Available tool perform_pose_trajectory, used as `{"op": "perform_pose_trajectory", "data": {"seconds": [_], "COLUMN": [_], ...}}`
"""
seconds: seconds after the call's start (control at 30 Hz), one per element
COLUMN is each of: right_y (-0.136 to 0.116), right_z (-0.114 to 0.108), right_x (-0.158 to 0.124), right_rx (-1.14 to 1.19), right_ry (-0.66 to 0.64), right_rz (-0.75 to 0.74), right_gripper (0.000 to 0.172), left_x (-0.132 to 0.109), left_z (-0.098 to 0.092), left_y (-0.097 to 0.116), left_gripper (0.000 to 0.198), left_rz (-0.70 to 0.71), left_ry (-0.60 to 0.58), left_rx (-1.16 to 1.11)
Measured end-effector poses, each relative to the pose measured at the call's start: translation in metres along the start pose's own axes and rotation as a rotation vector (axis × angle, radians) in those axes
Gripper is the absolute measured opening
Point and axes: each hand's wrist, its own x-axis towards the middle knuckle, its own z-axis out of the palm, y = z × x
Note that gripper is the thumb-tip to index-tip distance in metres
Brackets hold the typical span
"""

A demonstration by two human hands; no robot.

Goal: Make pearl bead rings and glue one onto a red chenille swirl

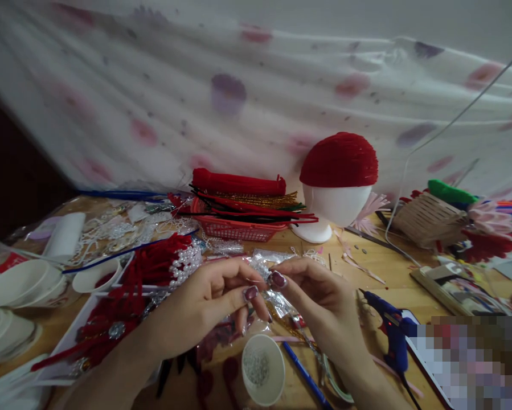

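My left hand and my right hand meet fingertip to fingertip above the table, both pinched closed. Between them runs a thin, pale strand, wire or thread; I cannot tell which. Any small piece at the right fingertips is too small to make out. Just below the hands stands a white paper cup with many tiny clear beads inside. A blue pen lies beside it, partly near my right wrist. Clear plastic packets show behind the fingers.
At left, a white tray holds red fuzzy stems and pearl pieces, near stacked paper cups. Behind are a red basket of stems and a white head form in red. A blue glue gun lies right.
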Motion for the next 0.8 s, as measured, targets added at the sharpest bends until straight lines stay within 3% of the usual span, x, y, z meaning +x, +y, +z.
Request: {"op": "perform_pose_trajectory", "data": {"seconds": [0.37,0.57,0.8], "right_y": [0.003,0.000,-0.002], "right_z": [0.002,0.005,0.007], "right_x": [-0.002,-0.002,0.001], "right_rx": [-0.044,0.032,0.204], "right_ry": [-0.019,-0.031,-0.098], "right_rz": [-0.047,0.025,0.106], "right_gripper": [0.006,0.004,0.007], "left_x": [0.000,0.001,-0.001], "left_z": [0.006,0.008,0.007], "left_y": [-0.008,-0.009,-0.010], "left_gripper": [0.022,0.020,0.017], "left_rz": [-0.088,-0.007,0.079], "left_ry": [0.071,0.072,0.113], "left_rx": [-0.022,-0.070,0.041]}}
